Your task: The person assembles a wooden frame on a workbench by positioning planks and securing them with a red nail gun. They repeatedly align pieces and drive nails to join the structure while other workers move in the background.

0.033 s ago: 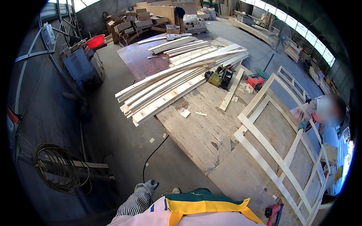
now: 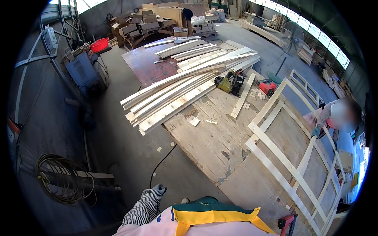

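One striped-sleeved left arm (image 2: 143, 208) hanging down, hands unseen

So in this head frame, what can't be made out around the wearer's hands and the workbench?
- Right hand: out of the head view, past the lower edge.
- Left hand: gloved, too small to tell its grip.
- Red tool: cut off by the lower rim.
- Co-worker's gloved hand on the wooden frame: its grip is too small to read.

Bright daylight from windows; edges bend, darken.
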### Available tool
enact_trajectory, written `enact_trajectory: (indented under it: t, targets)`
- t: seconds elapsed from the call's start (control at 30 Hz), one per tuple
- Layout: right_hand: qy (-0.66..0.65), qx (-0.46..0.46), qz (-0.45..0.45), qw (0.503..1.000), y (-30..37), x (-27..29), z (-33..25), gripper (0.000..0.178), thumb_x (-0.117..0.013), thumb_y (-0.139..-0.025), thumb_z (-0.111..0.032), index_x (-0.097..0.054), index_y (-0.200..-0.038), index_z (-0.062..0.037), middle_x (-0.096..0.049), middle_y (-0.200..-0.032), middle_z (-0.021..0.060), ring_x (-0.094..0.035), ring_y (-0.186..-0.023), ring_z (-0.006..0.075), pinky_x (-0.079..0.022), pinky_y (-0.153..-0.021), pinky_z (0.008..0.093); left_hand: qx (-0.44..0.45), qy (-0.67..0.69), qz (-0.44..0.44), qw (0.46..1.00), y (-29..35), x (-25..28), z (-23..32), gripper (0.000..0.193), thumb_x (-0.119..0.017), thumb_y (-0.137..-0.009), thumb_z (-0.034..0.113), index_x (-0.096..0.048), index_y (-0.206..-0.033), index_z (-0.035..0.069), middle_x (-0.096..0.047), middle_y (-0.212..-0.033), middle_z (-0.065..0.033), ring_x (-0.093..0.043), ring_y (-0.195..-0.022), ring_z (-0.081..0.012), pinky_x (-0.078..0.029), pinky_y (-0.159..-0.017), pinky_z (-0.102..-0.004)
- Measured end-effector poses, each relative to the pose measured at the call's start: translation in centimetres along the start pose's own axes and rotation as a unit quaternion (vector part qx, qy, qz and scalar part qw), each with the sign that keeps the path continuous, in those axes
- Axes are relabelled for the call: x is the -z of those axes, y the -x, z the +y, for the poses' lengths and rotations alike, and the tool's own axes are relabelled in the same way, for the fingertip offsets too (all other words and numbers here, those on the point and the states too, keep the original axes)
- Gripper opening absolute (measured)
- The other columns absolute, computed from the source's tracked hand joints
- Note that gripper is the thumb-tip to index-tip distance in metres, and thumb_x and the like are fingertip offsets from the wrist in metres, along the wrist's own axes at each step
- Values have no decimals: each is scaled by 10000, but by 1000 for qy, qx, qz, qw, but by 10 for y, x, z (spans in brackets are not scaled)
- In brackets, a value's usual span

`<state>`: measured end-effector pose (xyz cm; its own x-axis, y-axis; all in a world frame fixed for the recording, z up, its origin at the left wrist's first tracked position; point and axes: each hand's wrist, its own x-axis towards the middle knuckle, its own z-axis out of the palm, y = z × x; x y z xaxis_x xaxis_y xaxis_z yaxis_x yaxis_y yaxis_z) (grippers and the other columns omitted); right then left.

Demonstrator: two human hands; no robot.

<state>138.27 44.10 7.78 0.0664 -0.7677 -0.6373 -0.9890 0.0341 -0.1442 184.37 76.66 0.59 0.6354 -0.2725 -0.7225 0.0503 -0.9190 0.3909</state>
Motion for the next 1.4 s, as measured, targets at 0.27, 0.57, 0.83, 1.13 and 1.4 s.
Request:
enact_trajectory:
  t: [0.27,0.57,0.83,1.13,1.4]
  targets:
    - [-17,46,-13,999,-94,0,-121,700,-717,-746,-246,-420,-1337,-18,-490,-1325,202,-443,-1247,337,-371,-1040,400,-131,98,93,982,-156,106,139,640,-664,-835,427,-488,-1291,14,-656,-1077,-156,-651,-887,-228,-504,-783,-320]
    - [-55,298,-48,952,-173,49,-513,630,-642,-832,-301,-419,-1354,-27,-511,-1321,188,-481,-1231,308,-376,-1040,369,-197,404,200,871,-227,229,229,386,-622,-888,59,-512,-1253,-3,-651,-995,-89,-616,-894,-118,-480,-823,-231]
    - [-202,339,-103,913,-219,88,-760,689,-668,-845,-264,-349,-1386,20,-466,-1359,226,-489,-1238,324,-417,-1019,378,-339,300,223,863,-455,419,421,433,-619,-913,151,-473,-1295,10,-620,-1093,-125,-601,-1004,-166,-465,-891,-261]
    - [-412,304,48,858,-380,97,-1081,641,-698,-810,-306,-457,-1279,58,-648,-1061,194,-637,-956,245,-506,-830,306,-349,102,200,910,-696,463,605,593,-662,-851,339,-469,-1308,13,-579,-1233,-179,-574,-1119,-257,-432,-968,-333]
    - [-476,118,-48,870,-423,29,-1190,397,-684,-815,-328,-473,-1006,-51,-566,-835,71,-543,-726,170,-422,-604,310,-308,-20,176,935,-752,498,665,757,-604,-820,501,-375,-1395,65,-415,-1400,-191,-421,-1277,-332,-344,-1067,-406]
